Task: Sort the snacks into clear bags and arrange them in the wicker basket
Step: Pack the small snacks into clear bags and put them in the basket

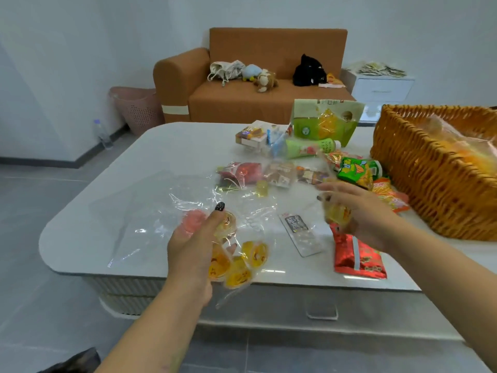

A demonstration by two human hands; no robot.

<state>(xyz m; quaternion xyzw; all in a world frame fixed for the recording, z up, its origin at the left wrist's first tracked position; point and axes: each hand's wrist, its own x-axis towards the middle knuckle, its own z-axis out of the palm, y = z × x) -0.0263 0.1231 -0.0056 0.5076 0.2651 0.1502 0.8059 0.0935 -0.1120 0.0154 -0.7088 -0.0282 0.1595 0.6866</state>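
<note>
My left hand (196, 246) grips the mouth of a clear bag (242, 267) that hangs over the table's near edge with several yellow jelly cups (254, 254) inside. Its thumb presses one more jelly cup (228, 223) at the bag's opening. My right hand (360, 214) holds a yellow jelly cup (336, 211) above the table, to the right of the bag. A single jelly cup (262, 188) lies loose on the table further back. The wicker basket (430, 184) stands at the right with a filled clear bag (457, 146) in it.
Flat clear bags (150, 219) lie on the white table (107, 189) at the left. A red packet (357, 254), a small sachet (298, 230), green and orange snack packs (355, 170), bottles (309, 148) and a green bag (325, 122) crowd the middle and right. A sofa stands behind.
</note>
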